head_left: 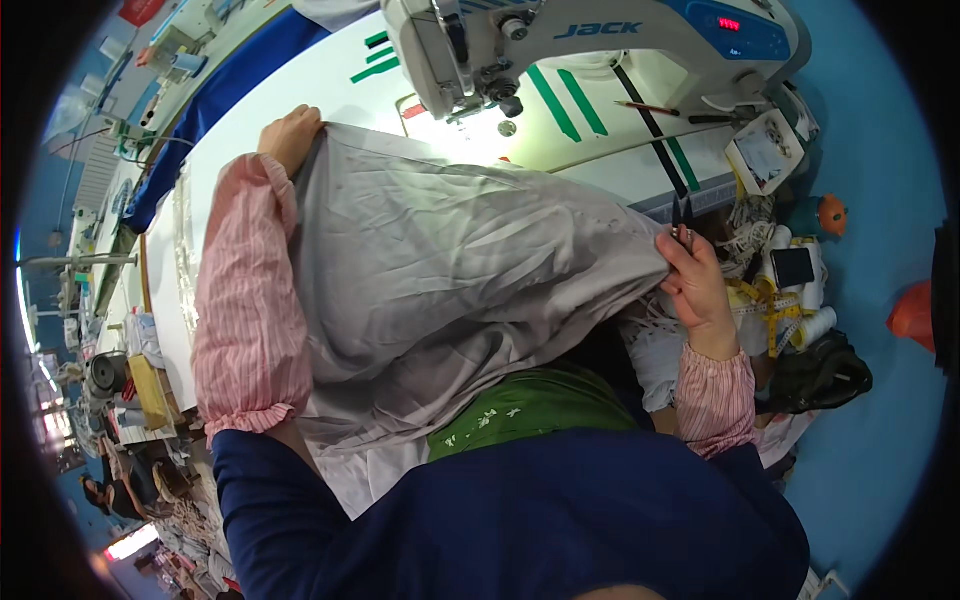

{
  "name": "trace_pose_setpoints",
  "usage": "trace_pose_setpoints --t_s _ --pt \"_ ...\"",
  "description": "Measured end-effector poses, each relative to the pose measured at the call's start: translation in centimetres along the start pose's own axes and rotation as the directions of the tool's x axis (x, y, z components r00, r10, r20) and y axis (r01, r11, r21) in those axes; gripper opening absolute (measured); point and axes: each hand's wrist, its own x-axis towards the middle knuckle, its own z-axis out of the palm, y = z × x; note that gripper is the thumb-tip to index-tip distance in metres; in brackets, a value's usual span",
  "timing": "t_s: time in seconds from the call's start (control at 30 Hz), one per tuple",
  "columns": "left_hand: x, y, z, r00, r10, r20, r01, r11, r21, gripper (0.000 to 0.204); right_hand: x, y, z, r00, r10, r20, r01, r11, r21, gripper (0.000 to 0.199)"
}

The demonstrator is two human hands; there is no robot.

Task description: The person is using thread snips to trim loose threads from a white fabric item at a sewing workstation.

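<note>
Both hands are closed on one grey cloth [440, 270], stretched between them over the lap. Left hand [290, 135] grips the far upper corner, fingers curled under the edge so only the knuckles show. Right hand [695, 285] pinches the near right edge between thumb and fingers, and a small dark snipper [683, 222] sticks up from that same grip.

Largest first: the cloth spans the whole gap between the hands and falls in deep creases toward the body. It looks thin, woven and light, fully limp, with no stiffness to hold a shape; it will likely sag and slide wherever it is not held, so edges and corners, taken with a pinch as here, seem the sound places to hold. The middle would only bunch.

Beyond the left hand, past the cloth's top edge, stands a white sewing machine [600, 45] on a white table [330, 80] marked with green tape stripes. A blue cloth strip [215, 100] runs along the table's far side, left of the left hand.

Just beyond the right hand lie a yellow tape measure [770, 310], white thread cones [815, 325] and a small open box [765, 150]. Pink striped sleeves [245, 300] cover both forearms.
</note>
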Motion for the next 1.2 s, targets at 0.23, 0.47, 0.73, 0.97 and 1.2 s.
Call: trace_pose_setpoints --t_s 0.23,0.47,0.73,0.97,1.2 --pt "-2.2 1.6 0.2 0.998 -0.060 -0.020 0.058 0.994 -0.093 0.015 -0.7 0.4 -1.7 0.988 -0.102 -0.117 0.097 0.994 -0.050 0.009" --pt "-8.4 1.8 -1.2 0.948 -0.262 -0.179 0.242 0.962 -0.125 0.012 -2.4 -0.5 -0.3 0.980 -0.189 -0.054 0.179 0.973 -0.148 0.006" --pt "-30.7 8.0 -4.6 0.511 -0.624 -0.591 0.591 0.754 -0.287 0.008 -5.1 4.5 0.3 0.557 -0.438 0.706 0.820 0.152 -0.552 0.026" --pt "-50.8 19.7 4.4 0.194 -0.960 -0.203 0.788 0.276 -0.550 0.008 -5.7 11.5 0.1 0.404 -0.236 0.884 0.913 0.037 -0.407 0.027" --pt "-53.5 26.1 6.9 -0.028 -0.954 0.297 0.601 -0.253 -0.758 0.009 -6.8 13.2 -0.2 0.430 -0.192 0.882 0.902 0.058 -0.428 0.028"
